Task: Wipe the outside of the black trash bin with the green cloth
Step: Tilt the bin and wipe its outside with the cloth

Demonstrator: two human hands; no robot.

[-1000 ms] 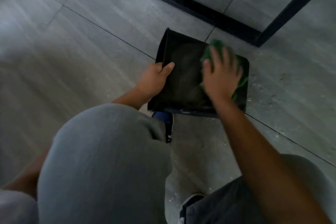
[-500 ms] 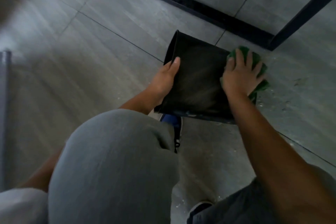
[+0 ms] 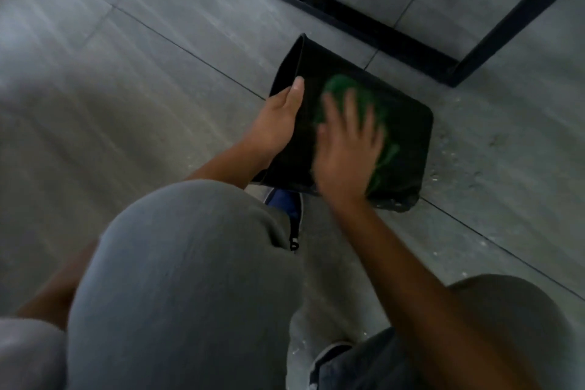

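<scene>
The black trash bin [image 3: 408, 123] lies on its side on the grey tiled floor, a flat outer wall facing up. My left hand [image 3: 278, 123] grips its left edge, thumb on top near the rim. My right hand [image 3: 346, 149] is spread flat on the upper wall and presses the green cloth [image 3: 340, 87] against it. The cloth shows past my fingertips and to the right of my palm; most of it is under the hand. The right hand and cloth are blurred by motion.
A black metal frame [image 3: 364, 22] runs along the floor behind the bin and turns at a corner on the right. My grey-clad knee [image 3: 190, 279] fills the lower middle, with a blue shoe [image 3: 286, 199] just under the bin. Pale specks litter the floor to the bin's right.
My right hand with the cloth has slid from the bin's right edge back left onto the middle of the upper wall. My left hand keeps its grip on the left edge.
</scene>
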